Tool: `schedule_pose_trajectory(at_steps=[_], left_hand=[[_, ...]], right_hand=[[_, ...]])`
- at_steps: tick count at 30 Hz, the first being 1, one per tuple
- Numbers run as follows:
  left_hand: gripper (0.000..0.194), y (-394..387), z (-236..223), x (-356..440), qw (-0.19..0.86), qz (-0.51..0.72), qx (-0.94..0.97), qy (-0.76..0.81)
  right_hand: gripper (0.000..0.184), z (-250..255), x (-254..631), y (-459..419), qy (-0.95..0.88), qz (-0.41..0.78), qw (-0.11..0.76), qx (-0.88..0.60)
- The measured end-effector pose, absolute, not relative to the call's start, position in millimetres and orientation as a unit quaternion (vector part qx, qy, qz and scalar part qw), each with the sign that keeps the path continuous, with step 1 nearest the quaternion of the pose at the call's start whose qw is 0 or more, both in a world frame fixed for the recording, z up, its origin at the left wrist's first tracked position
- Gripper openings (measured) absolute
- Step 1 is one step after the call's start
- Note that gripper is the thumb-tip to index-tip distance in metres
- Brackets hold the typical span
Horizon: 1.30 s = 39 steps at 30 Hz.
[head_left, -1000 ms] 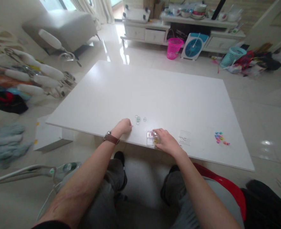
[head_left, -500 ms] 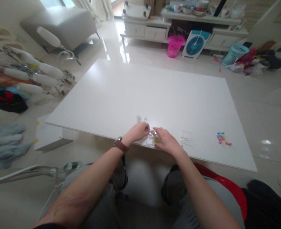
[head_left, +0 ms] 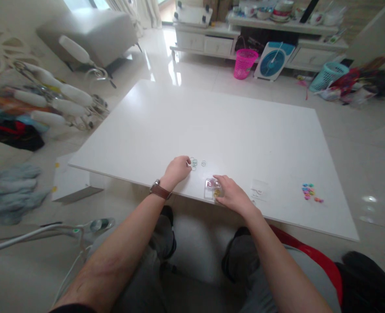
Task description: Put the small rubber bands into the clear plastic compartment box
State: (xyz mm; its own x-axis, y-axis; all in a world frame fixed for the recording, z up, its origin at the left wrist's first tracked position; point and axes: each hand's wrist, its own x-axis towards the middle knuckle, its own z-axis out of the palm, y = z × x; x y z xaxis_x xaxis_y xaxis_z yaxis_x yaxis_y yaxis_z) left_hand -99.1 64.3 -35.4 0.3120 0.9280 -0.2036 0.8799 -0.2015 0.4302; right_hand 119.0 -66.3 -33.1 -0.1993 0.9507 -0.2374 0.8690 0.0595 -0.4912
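Note:
A white table [head_left: 231,130] lies before me. My left hand [head_left: 178,168], with a brown watch on the wrist, rests curled on the table, its fingertips at a few small green rings [head_left: 196,163]. What its fingers pinch, if anything, is too small to make out. My right hand [head_left: 232,194] holds a small clear plastic box [head_left: 211,188] near the front edge, with tiny pink and yellow bits inside. The fingers press on the box's right side.
A clear lid or packet [head_left: 259,190] lies right of the box. A cluster of small coloured pieces [head_left: 309,192] sits near the right front corner. Beyond the table stand a pink basket [head_left: 245,63], a blue fan [head_left: 273,61] and a teal basket [head_left: 328,75]. A red stool [head_left: 313,256] is under me.
My left hand went from the green rings to the clear box, then back to the rings. The right hand stayed on the box. The camera shifted slightly.

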Motion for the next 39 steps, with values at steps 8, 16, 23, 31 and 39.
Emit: schedule_pose_trajectory(at_steps=[8,16,23,31,39], left_hand=[[0.037,59.2,-53.7,-97.5,0.246,0.084,0.815,0.517],[0.032,60.7,-51.0,-92.1,0.237,0.048,0.803,0.545],[0.026,67.6,-55.2,-92.6,0.246,0.029,0.8,0.546],[0.024,63.4,-54.8,-92.2,0.251,-0.001,0.796,0.551],[0.022,51.5,-55.7,-86.5,0.186,-0.049,0.825,0.531]], right_hand=[[0.068,-29.2,118.1,-67.2,-0.724,0.274,0.066,-0.629],[0.069,-28.6,120.7,-71.2,-0.725,0.278,0.058,-0.628],[0.069,-26.3,120.6,-69.9,-0.727,0.278,0.053,-0.626],[0.067,-30.6,120.2,-69.1,-0.731,0.271,0.051,-0.624],[0.067,-31.8,120.9,-70.3,-0.734,0.269,0.05,-0.621]])
